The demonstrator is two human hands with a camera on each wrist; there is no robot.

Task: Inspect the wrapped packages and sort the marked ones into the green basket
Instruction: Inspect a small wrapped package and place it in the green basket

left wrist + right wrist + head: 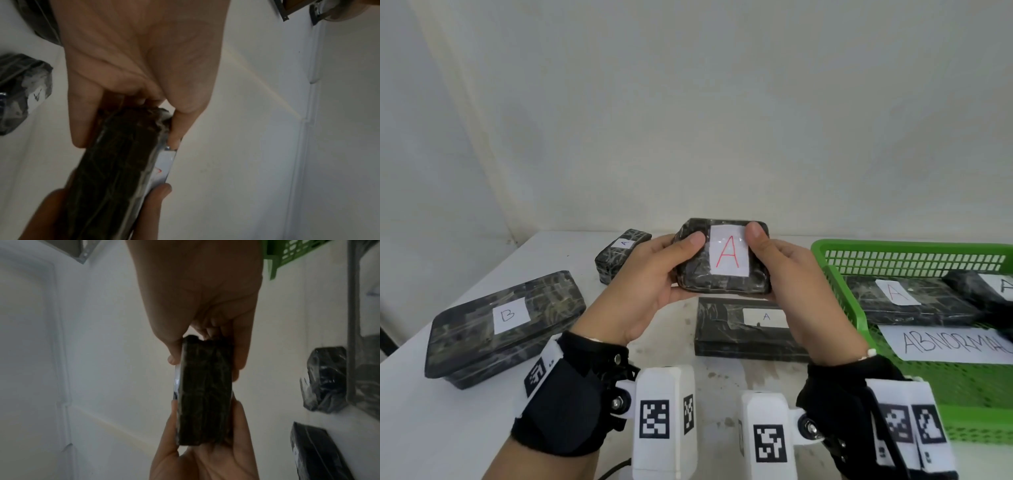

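Observation:
A dark wrapped package with a white label bearing a red A is held up above the table, label facing me. My left hand grips its left end, thumb on the front face. My right hand grips its right end the same way. The left wrist view shows the package edge-on between both hands, and so does the right wrist view. The green basket stands at the right, holding two packages, one with a red A label and a second partly cut off.
On the white table lie a large package marked B, a small package with a dark A and a flat package with a dark A below my hands. A paper reading ABNORMAL lies in the basket.

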